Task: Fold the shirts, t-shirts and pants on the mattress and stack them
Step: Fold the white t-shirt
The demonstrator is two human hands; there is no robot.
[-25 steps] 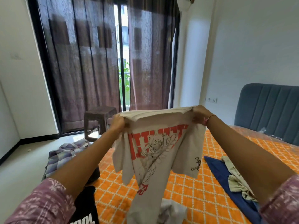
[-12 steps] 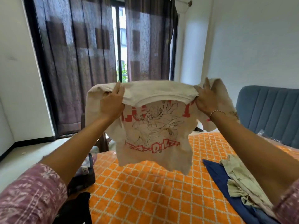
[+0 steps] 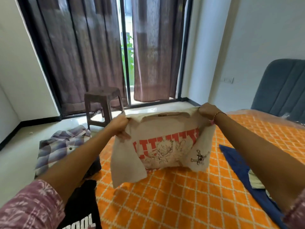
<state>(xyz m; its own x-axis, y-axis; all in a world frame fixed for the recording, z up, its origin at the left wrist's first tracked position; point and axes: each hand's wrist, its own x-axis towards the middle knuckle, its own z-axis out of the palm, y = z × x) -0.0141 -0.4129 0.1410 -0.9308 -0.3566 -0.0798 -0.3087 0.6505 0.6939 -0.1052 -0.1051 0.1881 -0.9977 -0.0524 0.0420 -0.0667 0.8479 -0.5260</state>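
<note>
Nearest the camera, at the mattress's (image 3: 173,200) left edge, lies a black tee (image 3: 82,210), with a plaid shirt (image 3: 61,146) beyond it on something dark. A blue garment (image 3: 237,161) lies to the right. Farther out, the left hand (image 3: 119,128) and right hand (image 3: 206,110) each pinch a shoulder of the beige t-shirt (image 3: 166,146), held taut above the orange cover, print toward the camera, its hem just reaching the bed. To lay it well, I would lower both shoulders evenly and draw it flat, sleeves spread, before folding. Past it stand a stool (image 3: 103,104) and curtains (image 3: 85,47).
</note>
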